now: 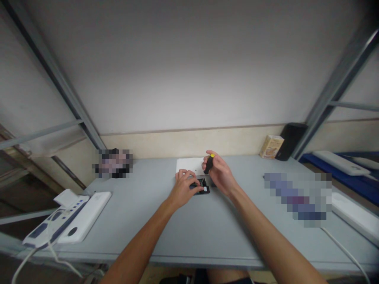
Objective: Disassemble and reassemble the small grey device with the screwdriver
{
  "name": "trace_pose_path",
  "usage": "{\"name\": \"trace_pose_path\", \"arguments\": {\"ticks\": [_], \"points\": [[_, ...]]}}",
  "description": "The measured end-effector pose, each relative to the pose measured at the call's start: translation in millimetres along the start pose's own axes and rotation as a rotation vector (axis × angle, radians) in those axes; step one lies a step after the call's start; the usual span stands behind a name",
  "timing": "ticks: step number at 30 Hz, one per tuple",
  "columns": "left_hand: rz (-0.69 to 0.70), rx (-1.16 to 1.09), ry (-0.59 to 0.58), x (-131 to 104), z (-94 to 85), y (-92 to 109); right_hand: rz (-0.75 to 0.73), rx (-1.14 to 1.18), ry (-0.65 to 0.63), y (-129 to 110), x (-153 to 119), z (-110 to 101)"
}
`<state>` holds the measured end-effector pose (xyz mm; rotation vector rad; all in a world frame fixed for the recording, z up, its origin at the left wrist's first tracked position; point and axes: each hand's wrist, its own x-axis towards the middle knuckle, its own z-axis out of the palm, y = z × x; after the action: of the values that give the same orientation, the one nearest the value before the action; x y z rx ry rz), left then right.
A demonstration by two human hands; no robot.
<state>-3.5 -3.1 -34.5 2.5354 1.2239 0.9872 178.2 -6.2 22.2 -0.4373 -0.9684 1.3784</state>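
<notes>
A small, dark, flat device (pixel 203 190), much like an opened phone with a pale patch near one corner, lies on the desk. Over its left side is my left hand (pixel 185 187), fingers bent and the thumb and a fingertip gripping it. My right hand (pixel 220 175) is wrapped round a screwdriver (pixel 209 165) with a black handle and a yellow end, held raised and tilted just above and right of the device. The screwdriver's tip cannot be made out. Behind both hands lies a white sheet (pixel 183 163), partly covered by them.
On the grey desk (pixel 127 228), a white power strip (pixel 56 221) with cables and a white slab (pixel 89 221) lie at left. A yellow box (pixel 271 146) and a black speaker-like object (pixel 290 140) stand at back right. Blurred items lie on both sides; a wall rises behind.
</notes>
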Motion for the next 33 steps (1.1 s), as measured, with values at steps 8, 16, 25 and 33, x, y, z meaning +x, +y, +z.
{"name": "trace_pose_path", "arguments": {"ticks": [8,16,25,33], "points": [[-0.021,-0.013,-0.136,-4,0.8,-10,-0.048,-0.028,0.084,0,4,-8],[0.001,-0.037,-0.197,-5,4.6,-11,-0.026,-0.052,0.086,5,5,-11],[-0.044,-0.164,-0.174,-4,10.5,-14,-0.056,-0.036,0.113,-3,5,-10],[-0.054,-0.172,-0.165,-3,10.5,-13,-0.014,-0.039,0.105,-2,4,-10]]}}
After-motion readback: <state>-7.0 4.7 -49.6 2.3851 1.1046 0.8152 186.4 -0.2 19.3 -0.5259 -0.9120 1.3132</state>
